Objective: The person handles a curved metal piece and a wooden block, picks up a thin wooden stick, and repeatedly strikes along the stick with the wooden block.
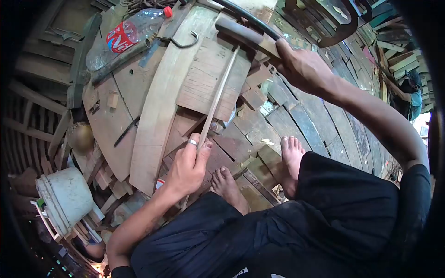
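My left hand (189, 167), with a ring on it, is closed around the lower part of a thin wooden strip (218, 95). The strip slants up and away, its far end over a flat board (204, 83) on the bench. At upper right, my right hand (303, 67) grips a wooden-handled tool (238, 32) with a broad grey part like a blade; its exact kind is unclear. That tool lies beyond the strip's far tip, apart from it. A black curved bar (248, 17) runs close behind the tool and my right hand.
A long curved plank (157, 106) lies on the bench beside a plastic bottle (134, 34), a metal hook (186, 41) and a dark thin tool (126, 132). A white bucket (69, 197) stands at left. Wood offcuts surround my bare feet. Another person (411, 90) is at far right.
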`<state>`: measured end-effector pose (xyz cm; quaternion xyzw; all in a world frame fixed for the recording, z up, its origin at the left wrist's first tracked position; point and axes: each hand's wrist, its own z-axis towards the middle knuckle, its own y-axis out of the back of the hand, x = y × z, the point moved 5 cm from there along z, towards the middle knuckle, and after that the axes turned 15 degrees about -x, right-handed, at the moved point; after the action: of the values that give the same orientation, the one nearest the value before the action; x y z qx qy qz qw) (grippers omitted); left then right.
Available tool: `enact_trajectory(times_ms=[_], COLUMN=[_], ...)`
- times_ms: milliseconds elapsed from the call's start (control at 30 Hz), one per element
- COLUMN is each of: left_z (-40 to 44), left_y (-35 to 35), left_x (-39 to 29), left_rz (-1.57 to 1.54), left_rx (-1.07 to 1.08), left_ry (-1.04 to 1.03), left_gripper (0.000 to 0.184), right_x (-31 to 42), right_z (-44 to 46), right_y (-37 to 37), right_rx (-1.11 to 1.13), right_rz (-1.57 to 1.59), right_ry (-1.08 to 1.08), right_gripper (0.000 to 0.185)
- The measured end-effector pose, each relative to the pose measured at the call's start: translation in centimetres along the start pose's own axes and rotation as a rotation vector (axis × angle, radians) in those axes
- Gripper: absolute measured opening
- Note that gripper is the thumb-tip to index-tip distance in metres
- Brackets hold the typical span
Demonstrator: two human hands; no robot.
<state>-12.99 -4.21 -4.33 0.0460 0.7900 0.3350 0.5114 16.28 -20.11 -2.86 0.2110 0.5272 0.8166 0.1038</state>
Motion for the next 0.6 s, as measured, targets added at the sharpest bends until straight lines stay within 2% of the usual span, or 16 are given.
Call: enact_trajectory(times_ms=[67, 133, 200, 267, 300, 333, 400, 433, 467, 533, 567, 600], left_z=[-0.2, -0.2, -0.2, -0.2, -0.1, -0.1, -0.3, -0.3, -0.3, -0.3, -0.3, -0.2], left_y=[-0.2, -0.5, -0.5, -0.3, -0.1, 0.1, 0.1, -0.1, -0.3, -0.2, -0.1, 0.1], left_x=[0.2, 0.7, 0.9, 0.2, 0.1, 0.1, 0.1, 0.4, 0.6, 0.1, 0.1, 0.0], left_rz=[-0.06, -0.045, -0.027, -0.025, -0.025, -0.021, -0.019, -0.008, 0.004, 0.0, -0.001, 0.001], left_rx=[-0.004, 0.005, 0.013, 0.013, 0.012, 0.01, 0.006, 0.017, 0.025, 0.027, 0.036, 0.04], left_ry=[0.012, 0.023, 0.045, 0.05, 0.043, 0.031, 0.02, 0.011, 0.005, 0.003, 0.008, 0.002], left_gripper=[0.023, 0.023, 0.023, 0.025, 0.025, 0.026, 0.027, 0.028, 0.03, 0.029, 0.03, 0.03], right_x=[2.2, 6.5, 6.3, 2.1, 1.7, 2.4, 4.6, 6.5, 8.4, 7.0, 4.5, 3.1], right_z=[-0.7, -3.1, -2.8, -0.8, 0.4, 0.3, -1.7, -2.8, -3.4, -2.3, -1.2, 0.1], right_y=[-0.2, -0.6, -0.5, -0.9, 0.0, 0.0, -1.3, -1.4, -0.7, -0.5, -1.4, -1.1], right_rx=[0.267, 0.403, 0.379, 0.132, -0.01, -0.016, 0.262, 0.422, 0.344, 0.293, 0.23, 0.07], right_rz=[0.06, 0.255, 0.219, 0.127, 0.08, 0.075, 0.131, 0.194, 0.268, 0.167, 0.089, 0.134], right_ry=[-0.137, 0.103, 0.281, 0.087, 0.064, 0.068, -0.147, -0.035, 0.209, 0.296, 0.174, 0.025], right_gripper=[0.027, 0.022, 0.021, 0.021, 0.024, 0.024, 0.027, 0.026, 0.025, 0.027, 0.031, 0.031])
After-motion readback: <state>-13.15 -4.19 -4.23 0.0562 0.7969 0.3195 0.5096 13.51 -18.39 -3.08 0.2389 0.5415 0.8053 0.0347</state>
